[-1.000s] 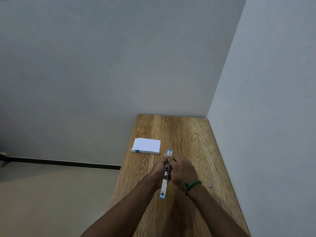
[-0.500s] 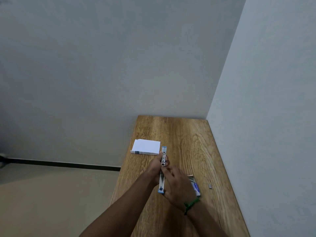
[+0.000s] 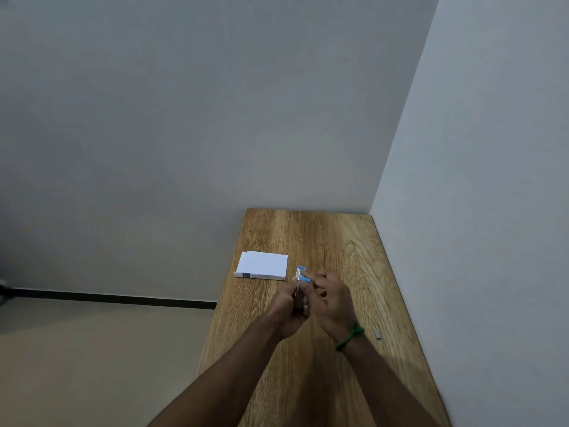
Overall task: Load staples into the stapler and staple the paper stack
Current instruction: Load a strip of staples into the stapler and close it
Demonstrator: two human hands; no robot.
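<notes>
A small blue and silver stapler (image 3: 300, 274) is held above the wooden table (image 3: 338, 241); only its front end shows past my fingers. My left hand (image 3: 288, 312) is closed around its body from the left. My right hand (image 3: 331, 298) presses on it from the right, fingertips against the blue top near the front. Whether the stapler is hinged open or closed is hidden by my hands. A white paper stack (image 3: 261, 266) lies flat near the table's left edge, just left of the stapler. A small grey strip of staples (image 3: 377, 334) lies on the table to the right of my right wrist.
The table fits into a corner, with a grey wall behind and a white wall along its right side. Its left edge drops to a beige floor. A green band (image 3: 349, 337) circles my right wrist.
The stapler's rear end, which stuck out toward me before, is now hidden inside my hands. My right hand moved forward onto the stapler's top. The blue and white box seen half a second ago is out of sight.
</notes>
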